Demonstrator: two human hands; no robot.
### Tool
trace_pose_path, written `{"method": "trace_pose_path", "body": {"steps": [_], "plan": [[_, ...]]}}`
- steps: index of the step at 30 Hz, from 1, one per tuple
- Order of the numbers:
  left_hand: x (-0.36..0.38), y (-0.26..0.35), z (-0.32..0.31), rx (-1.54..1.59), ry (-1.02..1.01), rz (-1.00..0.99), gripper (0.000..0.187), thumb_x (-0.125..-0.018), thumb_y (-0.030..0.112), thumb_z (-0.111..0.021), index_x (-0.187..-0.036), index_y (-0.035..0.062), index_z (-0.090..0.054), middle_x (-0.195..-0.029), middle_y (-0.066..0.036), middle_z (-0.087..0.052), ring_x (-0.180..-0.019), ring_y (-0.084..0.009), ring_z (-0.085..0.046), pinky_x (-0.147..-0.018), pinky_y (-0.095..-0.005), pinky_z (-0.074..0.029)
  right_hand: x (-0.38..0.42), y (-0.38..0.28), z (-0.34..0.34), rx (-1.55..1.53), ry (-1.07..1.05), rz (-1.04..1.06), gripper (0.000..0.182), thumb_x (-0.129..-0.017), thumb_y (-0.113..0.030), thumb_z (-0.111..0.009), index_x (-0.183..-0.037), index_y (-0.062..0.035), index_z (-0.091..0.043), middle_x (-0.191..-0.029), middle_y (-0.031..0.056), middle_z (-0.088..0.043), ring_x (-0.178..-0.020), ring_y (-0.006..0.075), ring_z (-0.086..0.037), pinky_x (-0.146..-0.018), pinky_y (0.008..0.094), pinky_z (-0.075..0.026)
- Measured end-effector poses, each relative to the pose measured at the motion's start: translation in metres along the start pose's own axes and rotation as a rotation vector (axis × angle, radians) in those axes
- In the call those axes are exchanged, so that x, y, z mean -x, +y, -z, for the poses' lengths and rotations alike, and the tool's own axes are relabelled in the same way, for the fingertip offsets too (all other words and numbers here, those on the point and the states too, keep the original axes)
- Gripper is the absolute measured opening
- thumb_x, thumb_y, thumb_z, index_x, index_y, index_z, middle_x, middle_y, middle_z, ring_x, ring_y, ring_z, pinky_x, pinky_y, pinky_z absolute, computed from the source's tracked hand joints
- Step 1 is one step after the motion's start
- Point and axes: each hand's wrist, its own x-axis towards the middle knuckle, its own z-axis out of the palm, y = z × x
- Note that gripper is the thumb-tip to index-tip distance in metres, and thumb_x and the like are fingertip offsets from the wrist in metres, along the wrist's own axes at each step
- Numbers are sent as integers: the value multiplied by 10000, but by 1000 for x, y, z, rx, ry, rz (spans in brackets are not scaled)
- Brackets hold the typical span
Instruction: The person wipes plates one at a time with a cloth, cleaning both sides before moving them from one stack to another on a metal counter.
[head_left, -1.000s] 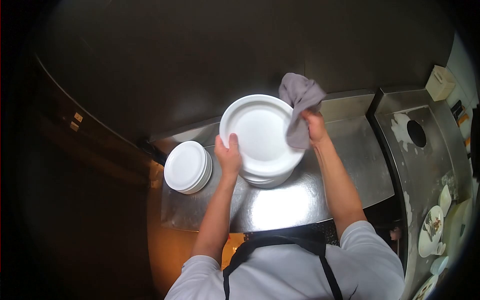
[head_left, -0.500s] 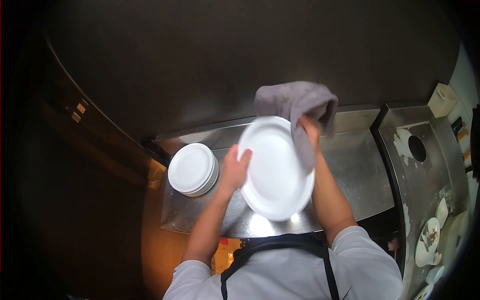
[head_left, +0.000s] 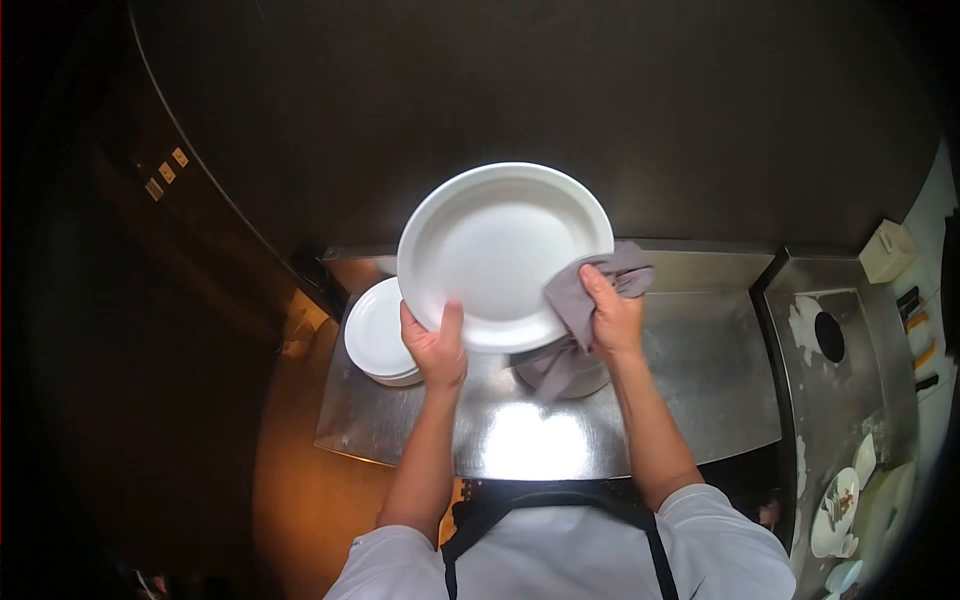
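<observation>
A white oval plate [head_left: 505,245] is held up over the metal counter, its inner face turned toward me. My left hand [head_left: 437,348] grips its lower left rim, thumb on the front and fingers behind. At the lower right rim, my right hand [head_left: 614,315] clutches a grey-purple cloth [head_left: 575,300], pressing it against the plate. Part of the cloth hangs below the plate. Behind my left hand stands a stack of white plates [head_left: 380,330], partly hidden by the held plate.
The stainless counter [head_left: 700,370] runs in front of me, with a dark wall [head_left: 600,100] behind. To the right is a metal sink unit [head_left: 850,390] with a round dark hole [head_left: 829,337]. Used dishes [head_left: 835,515] sit at its near end, and a white box [head_left: 887,252] at its far corner.
The plate has moved up and left and turned so its long side lies more sideways. My right hand with the cloth has come down to the plate's lower right rim.
</observation>
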Motion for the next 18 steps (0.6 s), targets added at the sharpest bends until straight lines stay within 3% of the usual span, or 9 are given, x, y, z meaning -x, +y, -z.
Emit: {"method": "trace_pose_path", "body": {"steps": [3, 4, 7, 11, 13, 15, 17, 18], "plan": [[-24, 27, 20, 547, -189, 257, 558, -991, 334, -610, -1363, -46, -442, -1243, -122, -617, -1109, -227, -610, -1003, -338, -463, -12, -13, 1, 200, -7, 94, 272, -906, -92, -707, -1143, -16, -598, -1106, 55, -632, -992, 156, -606, -890, 299, -494], [-29, 17, 31, 441, -275, 341, 590, -993, 349, -593, -1396, -45, -417, -1302, -143, -579, -1149, -235, -592, -1006, -354, -469, -12, -13, -2, 251, -9, 113, 278, -906, -96, -709, -1149, -18, -598, -1114, 58, -632, -1001, 160, -605, -901, 299, -489], [-37, 8, 50, 362, -279, 399, 544, -1018, 283, -556, -1437, -19, -383, -1376, -169, -517, -1207, -248, -553, -1023, -375, -457, -7, 24, -17, -90, 220, 36, 331, -925, -163, -702, -1204, -24, -592, -1142, 76, -637, -1042, 167, -609, -928, 328, -508], [-6, -7, 37, 465, 89, 343, 485, -1026, 207, -518, -1436, -18, -388, -1400, -181, -490, -1235, -263, -526, -1028, -383, -450, 52, 57, -47, -225, 342, -255, 356, -966, -194, -641, -1260, -16, -550, -1178, 96, -639, -1063, 200, -629, -942, 340, -514], [12, -9, 24, 478, 331, 337, 450, -1024, 169, -499, -1418, -30, -410, -1379, -184, -507, -1224, -268, -533, -1024, -382, -452, 81, 87, -48, -247, 257, -378, 338, -971, -209, -639, -1235, -13, -562, -1153, 89, -645, -1031, 182, -635, -881, 327, -533], [20, -11, 27, 308, 387, 349, 466, -1021, 185, -486, -1425, -33, -400, -1366, -187, -511, -1218, -286, -533, -1031, -393, -442, 110, 97, -60, -160, 196, -380, 246, -972, -171, -639, -1159, -18, -595, -1050, 78, -650, -960, 164, -628, -834, 301, -523], [19, -13, 49, 40, 388, 412, 487, -1019, 199, -484, -1439, -26, -383, -1364, -186, -509, -1214, -292, -535, -1035, -398, -437, 127, 92, -62, 55, -106, -416, 268, -932, -156, -684, -1137, -2, -603, -1123, 84, -627, -1001, 189, -596, -893, 329, -477], [14, -19, 68, 74, 413, 484, 509, -1014, 210, -485, -1450, -25, -368, -1362, -181, -512, -1202, -295, -540, -1026, -403, -443, 130, 89, -61, 139, -252, -363, 271, -918, -160, -697, -1119, 0, -612, -1103, 90, -632, -992, 198, -600, -897, 337, -475]]}}
